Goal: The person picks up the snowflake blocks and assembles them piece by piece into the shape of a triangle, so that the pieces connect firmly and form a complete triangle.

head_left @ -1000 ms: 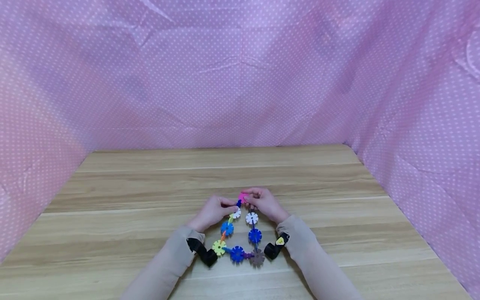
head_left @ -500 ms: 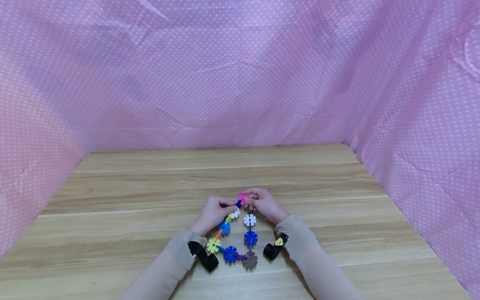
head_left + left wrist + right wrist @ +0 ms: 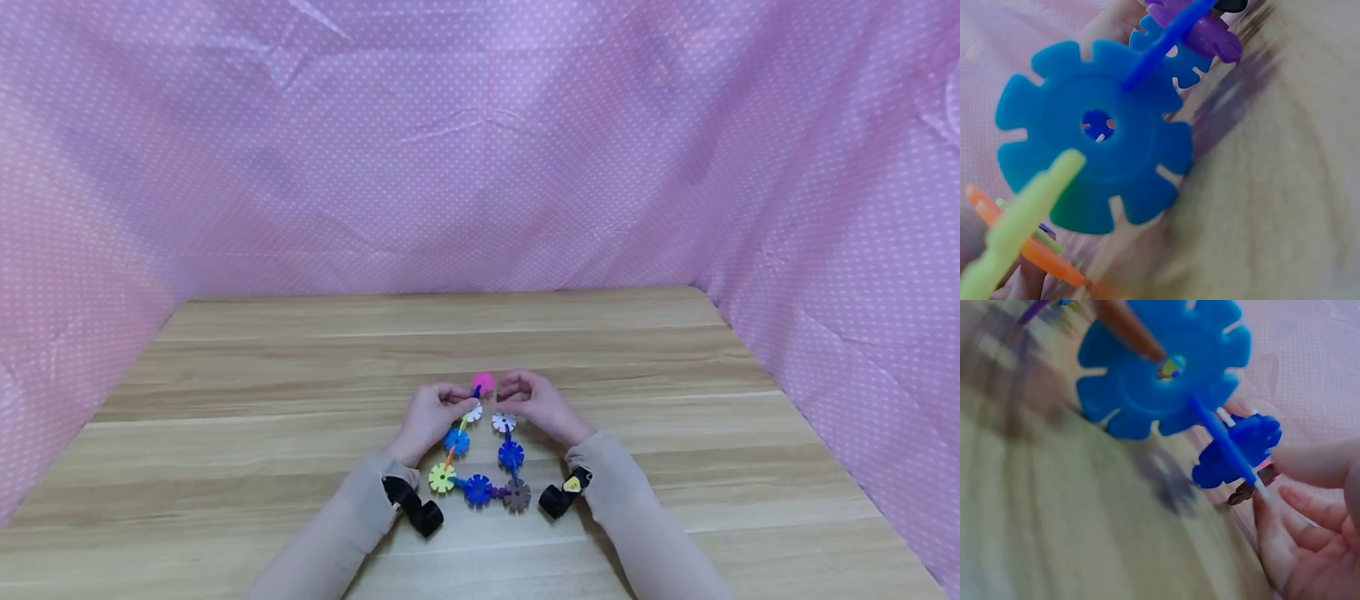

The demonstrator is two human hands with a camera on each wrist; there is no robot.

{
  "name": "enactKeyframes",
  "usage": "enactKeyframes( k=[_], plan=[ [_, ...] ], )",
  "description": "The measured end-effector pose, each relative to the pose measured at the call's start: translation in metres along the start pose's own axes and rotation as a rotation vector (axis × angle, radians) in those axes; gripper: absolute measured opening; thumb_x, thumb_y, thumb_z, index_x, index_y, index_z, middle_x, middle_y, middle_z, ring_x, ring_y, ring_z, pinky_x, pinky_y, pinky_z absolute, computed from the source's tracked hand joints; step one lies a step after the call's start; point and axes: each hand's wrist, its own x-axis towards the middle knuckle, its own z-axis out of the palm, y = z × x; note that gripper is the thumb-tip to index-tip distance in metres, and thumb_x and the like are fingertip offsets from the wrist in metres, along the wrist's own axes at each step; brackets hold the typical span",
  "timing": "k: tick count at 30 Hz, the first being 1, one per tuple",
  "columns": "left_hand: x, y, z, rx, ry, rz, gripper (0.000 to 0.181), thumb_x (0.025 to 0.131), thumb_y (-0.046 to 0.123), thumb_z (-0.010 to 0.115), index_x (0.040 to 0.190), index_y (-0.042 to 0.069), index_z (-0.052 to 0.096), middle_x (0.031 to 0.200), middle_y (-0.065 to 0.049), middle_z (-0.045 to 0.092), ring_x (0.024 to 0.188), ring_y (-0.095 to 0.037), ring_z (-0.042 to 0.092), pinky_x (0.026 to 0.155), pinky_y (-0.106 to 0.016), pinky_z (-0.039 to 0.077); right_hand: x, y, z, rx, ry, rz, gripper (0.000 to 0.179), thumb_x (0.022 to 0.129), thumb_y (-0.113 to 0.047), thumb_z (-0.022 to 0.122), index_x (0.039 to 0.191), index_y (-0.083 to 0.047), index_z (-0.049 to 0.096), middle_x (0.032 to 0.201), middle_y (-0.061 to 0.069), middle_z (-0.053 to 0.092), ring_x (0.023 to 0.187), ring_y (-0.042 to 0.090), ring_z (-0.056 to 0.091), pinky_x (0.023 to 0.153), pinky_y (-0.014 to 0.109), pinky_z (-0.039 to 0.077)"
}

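Note:
Slotted plastic snowflake discs are joined in a near-closed chain. In the head view, its left side has a white disc [image 3: 474, 412], a light blue disc [image 3: 457, 441] and a yellow disc [image 3: 442, 478]; a pink disc [image 3: 483, 382] tops it. My left hand [image 3: 433, 417] pinches the white disc near the pink one. On the right side, my right hand [image 3: 542, 408] is at the upper end, above another white disc [image 3: 504, 422]. The right wrist view shows a brown disc [image 3: 1254, 485] between my right thumb and fingers. A gap separates the right hand from the pink disc.
Dark blue discs [image 3: 512, 455] and a grey-brown disc [image 3: 517, 497] make up the chain's lower right. All of it is over a wooden table [image 3: 300, 350]. A pink dotted cloth [image 3: 480, 167] hangs behind and at both sides. Black straps [image 3: 414, 508] circle the wrists.
My right hand has come off the pink disc and moved slightly right, to the upper end of the chain's right side. My left hand keeps its hold.

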Motion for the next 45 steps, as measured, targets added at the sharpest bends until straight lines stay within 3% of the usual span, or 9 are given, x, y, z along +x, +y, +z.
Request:
enactKeyframes(
  k=[8,12,14,20,25,28,35,45],
  plan=[
    [-0.003,0.004,-0.006,0.179,-0.049,0.021,0.009,0.084,0.015,0.071,0.088,0.007,0.074,0.089,-0.006,0.072,0.074,-0.01,0.062,0.068,-0.025,0.053,-0.004,0.001,-0.002,-0.115,-0.002,-0.027,0.038,0.081,-0.011,0.074,0.115,-0.001,0.06,0.108,0.013,0.066,0.092,0.02,0.064,0.079,0.03,0.055],
    [-0.003,0.007,-0.016,0.269,-0.113,0.082,0.009,0.083,0.013,0.071,0.089,0.006,0.073,0.088,-0.005,0.071,0.077,-0.012,0.062,0.072,-0.027,0.054,-0.004,0.002,-0.001,-0.144,0.017,-0.034,0.035,0.082,-0.013,0.073,0.113,-0.001,0.062,0.104,0.011,0.067,0.087,0.017,0.064,0.075,0.028,0.055],
    [-0.002,0.009,-0.024,0.297,-0.143,0.073,0.011,0.084,0.011,0.07,0.091,0.003,0.071,0.085,-0.006,0.07,0.075,-0.013,0.062,0.07,-0.028,0.054,-0.004,0.0,0.0,-0.143,0.023,-0.028,0.033,0.082,-0.013,0.072,0.112,-0.002,0.063,0.102,0.009,0.067,0.085,0.016,0.063,0.075,0.028,0.055],
    [0.009,0.016,-0.037,0.259,-0.193,-0.075,0.025,0.09,0.012,0.062,0.109,-0.004,0.06,0.092,-0.013,0.067,0.077,-0.017,0.064,0.069,-0.028,0.057,-0.004,-0.001,-0.001,-0.153,0.039,-0.034,0.031,0.081,-0.01,0.072,0.11,-0.001,0.064,0.097,0.008,0.067,0.083,0.015,0.061,0.075,0.027,0.054],
    [0.022,0.018,-0.033,0.203,-0.237,-0.149,0.037,0.092,0.016,0.061,0.121,-0.005,0.055,0.109,-0.018,0.065,0.082,-0.018,0.066,0.074,-0.028,0.058,-0.003,-0.001,-0.001,-0.158,0.0,-0.025,0.032,0.081,-0.009,0.072,0.112,-0.003,0.065,0.094,0.006,0.066,0.082,0.014,0.06,0.074,0.026,0.054],
    [0.027,0.019,-0.03,0.204,-0.247,-0.171,0.034,0.091,0.014,0.062,0.119,-0.005,0.057,0.108,-0.017,0.065,0.079,-0.015,0.065,0.073,-0.027,0.058,-0.003,-0.001,0.0,-0.167,-0.022,-0.032,0.032,0.082,-0.011,0.071,0.113,-0.003,0.065,0.093,0.006,0.066,0.081,0.014,0.06,0.073,0.026,0.053],
    [0.03,0.021,-0.027,0.225,-0.259,-0.154,0.02,0.088,0.005,0.063,0.106,-0.004,0.065,0.086,-0.01,0.069,0.068,-0.009,0.062,0.065,-0.022,0.056,-0.003,-0.002,0.001,-0.196,-0.065,-0.094,0.031,0.083,-0.011,0.071,0.112,-0.004,0.067,0.09,0.005,0.068,0.079,0.012,0.06,0.069,0.025,0.053],
    [0.029,0.017,-0.018,0.185,-0.262,-0.091,0.018,0.087,0.005,0.065,0.103,-0.001,0.069,0.085,-0.008,0.072,0.07,-0.009,0.064,0.068,-0.023,0.057,-0.004,-0.003,0.005,-0.197,-0.118,-0.117,0.028,0.084,-0.011,0.07,0.111,-0.004,0.069,0.085,0.005,0.068,0.068,0.011,0.056,0.057,0.02,0.047]
  ],
)
